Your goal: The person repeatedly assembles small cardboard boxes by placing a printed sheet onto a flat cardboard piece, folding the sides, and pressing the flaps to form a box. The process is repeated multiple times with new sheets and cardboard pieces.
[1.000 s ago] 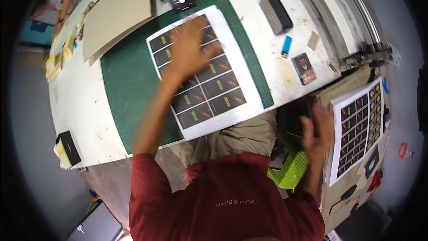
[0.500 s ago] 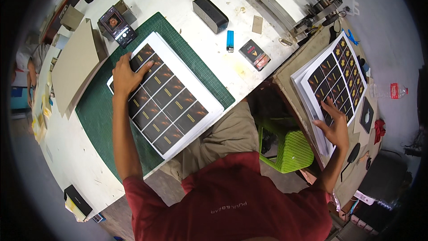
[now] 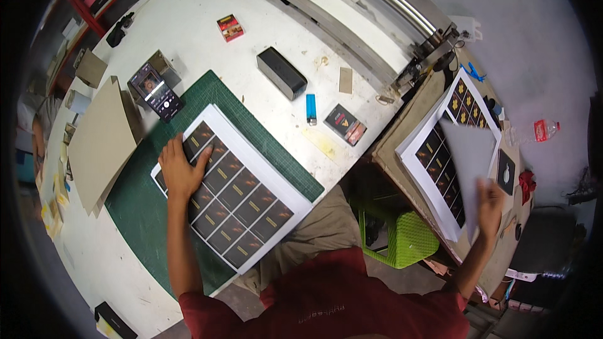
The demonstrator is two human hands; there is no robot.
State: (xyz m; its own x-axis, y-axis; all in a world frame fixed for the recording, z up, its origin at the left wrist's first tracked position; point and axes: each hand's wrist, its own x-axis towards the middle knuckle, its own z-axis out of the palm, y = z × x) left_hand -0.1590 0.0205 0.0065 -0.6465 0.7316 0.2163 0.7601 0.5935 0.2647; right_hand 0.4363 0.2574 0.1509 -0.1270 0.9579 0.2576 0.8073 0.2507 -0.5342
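Your left hand (image 3: pixel 181 169) lies with its grip spread wide, clasping nothing, on the printed stack (image 3: pixel 242 204), which sits on the green cutting mat (image 3: pixel 147 226). Your right hand (image 3: pixel 490 206), blurred, has its grip closed on a pale sheet (image 3: pixel 470 157) raised over the second stack (image 3: pixel 440 172).

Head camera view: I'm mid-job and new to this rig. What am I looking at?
There is no robot here: these are a person's bare hands, seen by a wide fisheye camera on the head, which bends straight edges. The left hand lies on printed sheets upon a green mat. The mat lies on a white table, with a phone, a black box-shaped device and a blue lighter. The right hand holds a raised sheet above a second printed stack.
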